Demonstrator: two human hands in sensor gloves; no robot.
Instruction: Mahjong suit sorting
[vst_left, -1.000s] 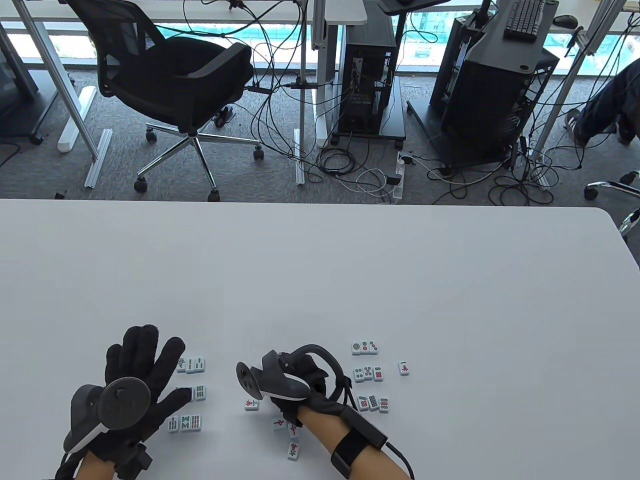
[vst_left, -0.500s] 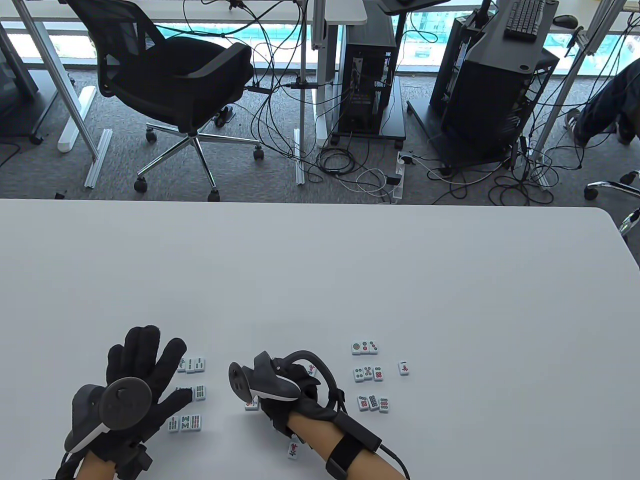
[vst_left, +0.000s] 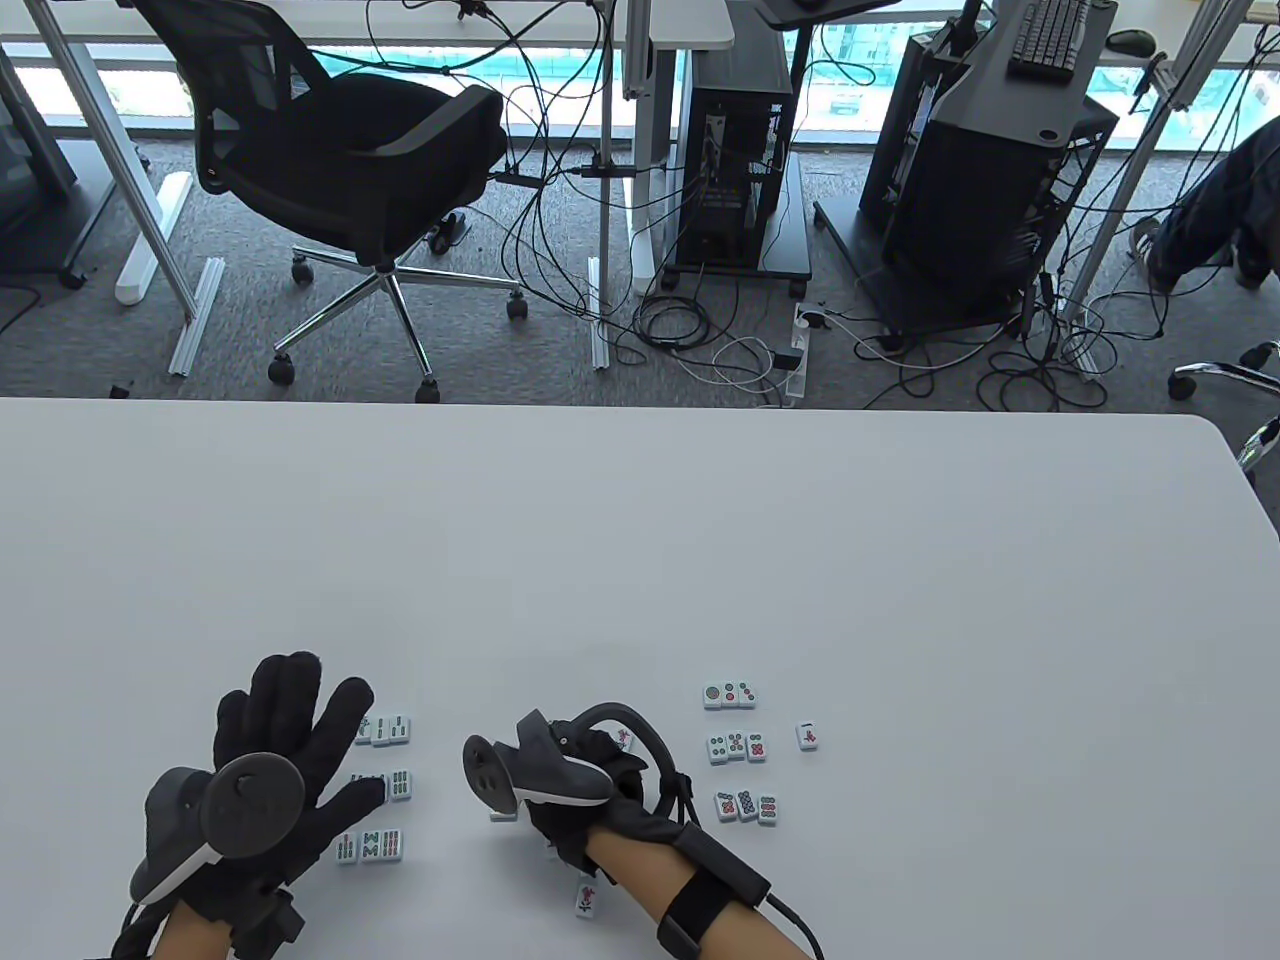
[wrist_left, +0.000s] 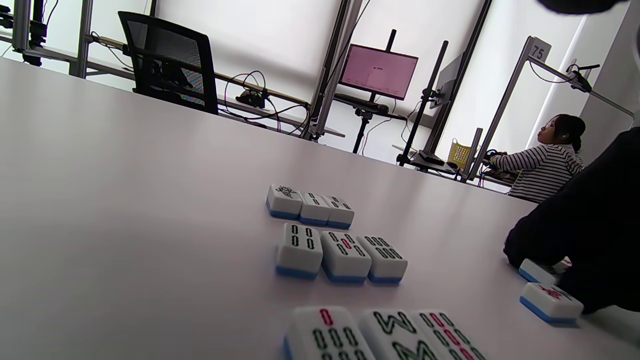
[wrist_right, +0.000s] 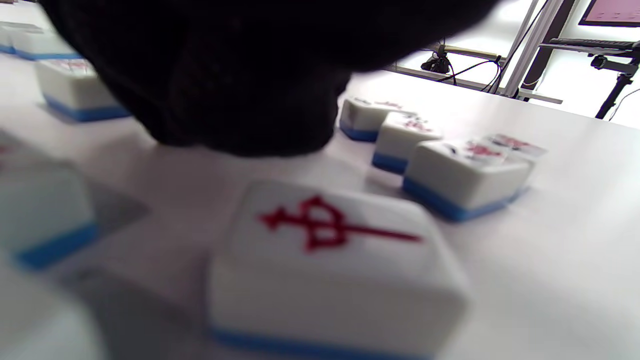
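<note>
1. Since a second ago your right hand (vst_left: 585, 790) has slid toward you over the loose character tiles (wrist_right: 435, 165); only one (vst_left: 587, 897) of the tiles near the wrist now shows from above.
2. Your left hand (vst_left: 285, 745) lies flat with spread fingers, grasping nothing, beside the bamboo rows (wrist_left: 340, 255).
3. Whether the right fingers hold a tile, you cannot tell; glove and tracker hide them.
4. Bamboo and dot rows (vst_left: 740, 747) look finished, so the character suit seems to be in hand. Next, gather those tiles, including the lone one (vst_left: 808, 736) at far right, into rows.
5. The tile near your wrist lies face up, its long axis running roughly toward you.
</note>
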